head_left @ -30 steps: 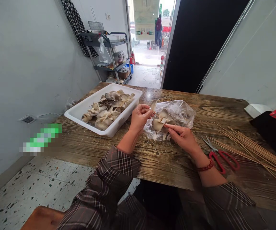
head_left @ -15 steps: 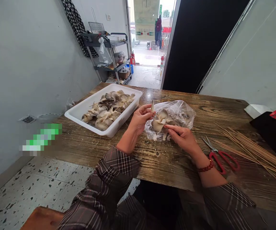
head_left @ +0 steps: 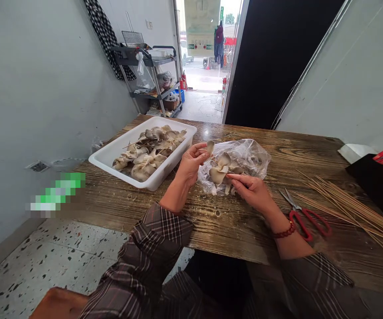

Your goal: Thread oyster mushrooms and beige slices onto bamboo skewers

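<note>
Between its thumb and fingers my left hand [head_left: 192, 164] pinches a small grey mushroom piece [head_left: 210, 147], raised over the near left edge of a clear plastic bag [head_left: 253, 155]. My right hand [head_left: 252, 189] is closed at the base of a mushroom cluster [head_left: 218, 172], with its fingertips together; a thin stick seems to run there, mostly hidden. More mushrooms show in and under the bag. Left of my hands, a white tray [head_left: 158, 180] holds a pile of mushrooms [head_left: 145, 166] with thin sticks through some.
Red-handled scissors [head_left: 300, 215] lie right of my right hand on the wooden table [head_left: 218, 230]. Beyond them is a spread of bamboo skewers [head_left: 354, 208]. A black box [head_left: 371, 181] with red packets stands at the right edge. A grey cart [head_left: 151, 60] stands behind the table.
My left hand has shifted slightly left, and the mushroom piece in it has turned to show its broader face. My right hand has barely moved.
</note>
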### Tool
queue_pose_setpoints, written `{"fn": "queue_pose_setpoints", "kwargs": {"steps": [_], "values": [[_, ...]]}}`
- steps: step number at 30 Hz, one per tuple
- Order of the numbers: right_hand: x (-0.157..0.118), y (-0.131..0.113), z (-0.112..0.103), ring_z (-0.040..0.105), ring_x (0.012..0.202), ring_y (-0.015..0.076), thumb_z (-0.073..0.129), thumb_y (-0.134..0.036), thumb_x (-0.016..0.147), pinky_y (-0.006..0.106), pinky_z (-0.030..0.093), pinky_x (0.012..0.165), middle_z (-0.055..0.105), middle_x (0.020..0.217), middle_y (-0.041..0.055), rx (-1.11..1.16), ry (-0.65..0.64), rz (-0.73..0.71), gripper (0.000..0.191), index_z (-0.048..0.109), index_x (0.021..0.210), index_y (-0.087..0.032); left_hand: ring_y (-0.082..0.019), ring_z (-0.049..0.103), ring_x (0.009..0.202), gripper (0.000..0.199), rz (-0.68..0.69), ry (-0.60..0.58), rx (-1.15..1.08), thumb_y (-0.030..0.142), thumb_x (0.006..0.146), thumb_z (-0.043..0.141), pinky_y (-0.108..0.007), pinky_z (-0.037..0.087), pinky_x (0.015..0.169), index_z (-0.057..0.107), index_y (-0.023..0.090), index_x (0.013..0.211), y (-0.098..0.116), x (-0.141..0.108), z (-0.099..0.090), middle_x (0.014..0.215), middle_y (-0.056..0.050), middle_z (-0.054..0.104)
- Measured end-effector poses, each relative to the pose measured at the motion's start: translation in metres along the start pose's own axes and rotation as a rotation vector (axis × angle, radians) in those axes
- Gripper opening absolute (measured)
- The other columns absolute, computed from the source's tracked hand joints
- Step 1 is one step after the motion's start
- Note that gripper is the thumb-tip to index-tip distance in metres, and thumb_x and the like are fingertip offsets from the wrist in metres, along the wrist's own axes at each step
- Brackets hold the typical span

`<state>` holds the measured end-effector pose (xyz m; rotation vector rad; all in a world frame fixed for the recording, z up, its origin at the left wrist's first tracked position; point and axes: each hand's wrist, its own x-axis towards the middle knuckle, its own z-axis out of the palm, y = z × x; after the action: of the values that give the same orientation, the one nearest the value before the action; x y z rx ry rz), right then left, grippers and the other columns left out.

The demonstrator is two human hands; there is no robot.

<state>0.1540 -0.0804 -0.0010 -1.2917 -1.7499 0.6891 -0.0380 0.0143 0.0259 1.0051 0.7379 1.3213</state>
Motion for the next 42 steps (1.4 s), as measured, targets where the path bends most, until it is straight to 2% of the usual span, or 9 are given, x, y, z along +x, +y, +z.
{"fn": "queue_pose_setpoints", "kwargs": {"steps": [3, 7, 13, 19, 23, 29, 33, 38, 42], "values": [[-0.0001, -0.0004, 0.0002, 0.057, 0.064, 0.0160, 0.051, -0.036, 0.090, 0.025, 0.039, 0.053, 0.067, 0.067, 0.0042, 0.002, 0.000, 0.008, 0.041, 0.073, 0.116, -0.013, -0.005, 0.047, 0.054, 0.044, -0.026, -0.039, -0.047, 0.012, 0.059, 0.076, -0.019, 0.031, 0.048, 0.066, 0.017, 0.102, 0.0020, -0.0009, 0.0009, 0.067, 0.004, 0.058], [0.0000, -0.0011, -0.0001, 0.055, 0.061, 0.0156, 0.052, -0.037, 0.089, 0.025, 0.039, 0.052, 0.066, 0.065, 0.0038, 0.012, -0.005, 0.010, 0.042, 0.073, 0.116, -0.013, -0.005, 0.050, 0.053, 0.048, -0.082, -0.041, -0.081, 0.008, 0.060, 0.070, -0.018, 0.034, 0.048, 0.063, 0.016, 0.107, 0.0036, -0.0017, -0.0004, 0.068, 0.004, 0.059], [-0.0002, 0.0005, 0.0005, 0.053, 0.059, 0.0141, 0.052, -0.038, 0.089, 0.024, 0.038, 0.051, 0.063, 0.062, 0.0022, 0.033, 0.012, 0.028, 0.044, 0.072, 0.118, -0.011, -0.007, 0.061, 0.060, 0.019, -0.142, 0.071, -0.207, 0.009, 0.065, 0.070, -0.019, 0.050, 0.061, 0.056, 0.015, 0.077, 0.0027, 0.0017, -0.0049, 0.065, 0.002, 0.063], [-0.0002, 0.0021, 0.0010, 0.051, 0.056, 0.0134, 0.052, -0.039, 0.089, 0.024, 0.037, 0.050, 0.063, 0.062, 0.0021, 0.023, -0.007, 0.025, 0.043, 0.072, 0.117, -0.013, -0.013, 0.068, 0.071, 0.018, -0.189, 0.069, -0.259, 0.011, 0.068, 0.072, -0.026, 0.055, 0.071, 0.056, 0.015, 0.076, 0.0029, -0.0010, -0.0024, 0.071, -0.002, 0.069], [-0.0001, 0.0016, 0.0021, 0.049, 0.054, 0.0129, 0.052, -0.039, 0.089, 0.024, 0.036, 0.049, 0.062, 0.061, 0.0019, 0.013, -0.012, 0.039, 0.043, 0.073, 0.116, -0.013, -0.012, 0.068, 0.069, 0.020, -0.216, 0.088, -0.200, 0.014, 0.067, 0.075, -0.024, 0.052, 0.067, 0.056, 0.016, 0.074, 0.0013, -0.0017, -0.0027, 0.071, 0.000, 0.069], [-0.0003, -0.0001, 0.0019, 0.048, 0.053, 0.0121, 0.052, -0.040, 0.089, 0.024, 0.035, 0.049, 0.061, 0.060, 0.0011, 0.036, 0.000, 0.048, 0.044, 0.072, 0.117, -0.011, -0.008, 0.061, 0.062, 0.022, -0.172, 0.141, -0.132, 0.015, 0.062, 0.076, -0.019, 0.039, 0.054, 0.057, 0.016, 0.072, -0.0031, 0.0017, -0.0050, 0.069, 0.002, 0.066], [-0.0001, -0.0004, 0.0006, 0.049, 0.055, 0.0125, 0.052, -0.040, 0.089, 0.024, 0.035, 0.049, 0.061, 0.061, 0.0019, 0.031, 0.004, 0.036, 0.045, 0.072, 0.116, -0.010, -0.007, 0.054, 0.057, 0.023, -0.161, 0.069, -0.161, 0.016, 0.060, 0.078, -0.018, 0.034, 0.049, 0.058, 0.016, 0.073, -0.0054, 0.0007, -0.0023, 0.067, 0.002, 0.064], [0.0005, -0.0011, -0.0004, 0.050, 0.057, 0.0133, 0.051, -0.040, 0.089, 0.024, 0.036, 0.050, 0.061, 0.061, 0.0025, 0.012, 0.028, 0.035, 0.045, 0.072, 0.117, -0.010, -0.007, 0.056, 0.057, 0.029, -0.202, -0.012, -0.141, 0.017, 0.062, 0.079, -0.017, 0.039, 0.051, 0.064, 0.015, 0.087, -0.0057, -0.0022, 0.0006, 0.068, -0.001, 0.067], [0.0007, 0.0004, 0.0003, 0.050, 0.056, 0.0125, 0.052, -0.040, 0.089, 0.024, 0.037, 0.051, 0.061, 0.061, 0.0020, 0.016, 0.034, 0.031, 0.045, 0.073, 0.116, -0.010, -0.007, 0.055, 0.054, 0.023, -0.228, -0.047, -0.111, 0.023, 0.065, 0.079, -0.018, 0.043, 0.051, 0.064, 0.014, 0.079, -0.0048, -0.0030, 0.0000, 0.066, -0.002, 0.067]]}}
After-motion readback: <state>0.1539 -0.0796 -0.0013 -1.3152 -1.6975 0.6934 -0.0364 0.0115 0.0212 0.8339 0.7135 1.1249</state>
